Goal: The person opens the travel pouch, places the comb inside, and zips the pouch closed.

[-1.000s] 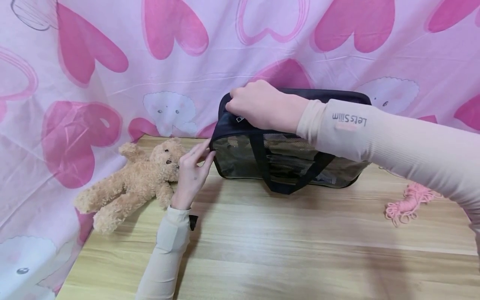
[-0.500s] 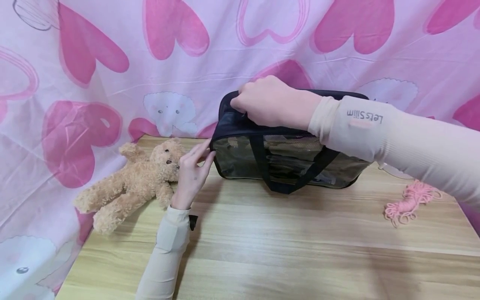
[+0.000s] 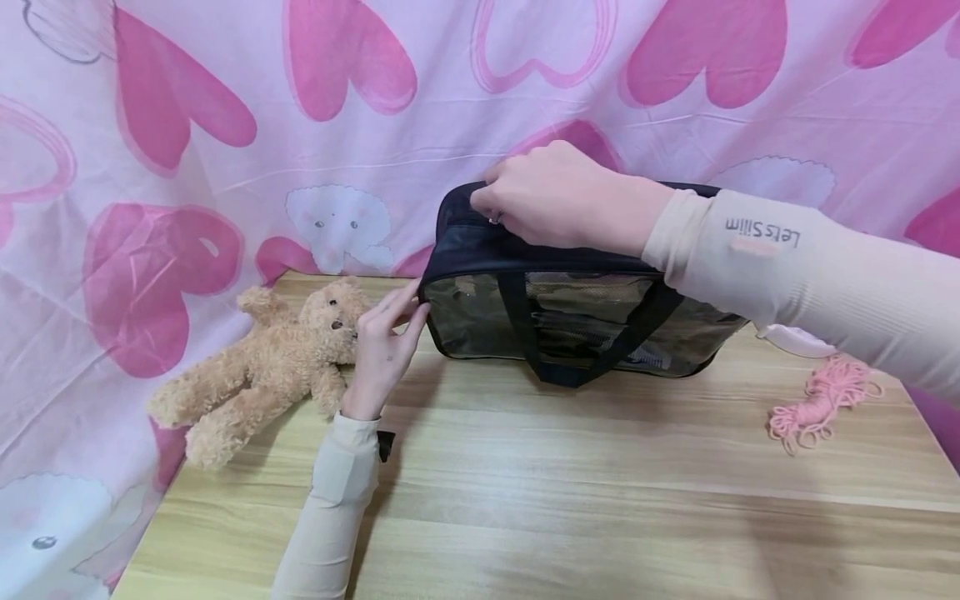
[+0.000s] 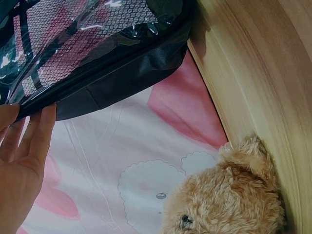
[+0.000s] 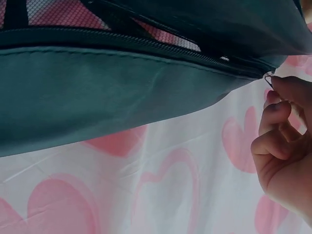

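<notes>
A black bag (image 3: 480, 317) with see-through front and mesh inside stands at the back of the wooden table, its black strap handle (image 3: 573, 373) hanging over the front. My left hand (image 3: 386, 346) pinches the bag's left edge; in the left wrist view, thumb and fingers (image 4: 46, 124) meet on the dark piping. Above the bag's top, my right hand (image 3: 558, 196) has its fingers curled. In the right wrist view its thumb and forefinger pinch a small metal zipper pull (image 5: 267, 78), at the right end of the visible zipper (image 5: 161, 43).
Left of the bag, a tan teddy bear (image 3: 285, 358) lies on the table (image 3: 562, 492), close to my left hand. At the right lie a bundle of pink cord (image 3: 817, 404) and a white object (image 3: 798, 340), partly under my right sleeve. A pink heart-print cloth (image 3: 420, 150) hangs behind.
My right hand has moved to the right along the bag's top and slightly up, zipper pull between its fingers. More of the white object now shows. My left hand stays on the bag's edge.
</notes>
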Available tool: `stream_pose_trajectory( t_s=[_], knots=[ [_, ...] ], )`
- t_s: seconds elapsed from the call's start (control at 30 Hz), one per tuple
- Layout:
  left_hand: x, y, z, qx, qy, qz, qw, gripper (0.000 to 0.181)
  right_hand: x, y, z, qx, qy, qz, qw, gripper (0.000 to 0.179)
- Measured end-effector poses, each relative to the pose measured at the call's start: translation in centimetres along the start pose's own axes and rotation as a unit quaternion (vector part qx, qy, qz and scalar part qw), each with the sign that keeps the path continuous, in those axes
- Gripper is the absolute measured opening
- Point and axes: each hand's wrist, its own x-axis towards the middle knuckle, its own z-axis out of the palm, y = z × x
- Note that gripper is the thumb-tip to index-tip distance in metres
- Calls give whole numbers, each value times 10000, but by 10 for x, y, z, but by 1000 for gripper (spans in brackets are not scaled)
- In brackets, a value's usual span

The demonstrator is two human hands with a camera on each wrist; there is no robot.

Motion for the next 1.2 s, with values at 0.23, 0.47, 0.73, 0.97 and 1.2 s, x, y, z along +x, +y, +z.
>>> stream_pose_trajectory(
  t_s=[0.23,0.47,0.73,0.97,1.2],
  knots=[
    [0,-1,-1,26,-30,59,10000,38,-8,4,0,199,299,-49,9993,14],
    [0,-2,-1,65,1,-6,10000,36,-14,9,1,499,580,-151,9969,21],
    [0,-1,-1,29,-9,11,10000,36,-29,19,2,701,649,-72,9954,22],
    [0,-1,-1,1,-2,23,10000,37,-44,26,3,656,857,-84,9941,21],
    [1,-3,-2,119,30,33,9999,36,-55,32,7,619,1105,-202,9917,20]
  ],
)
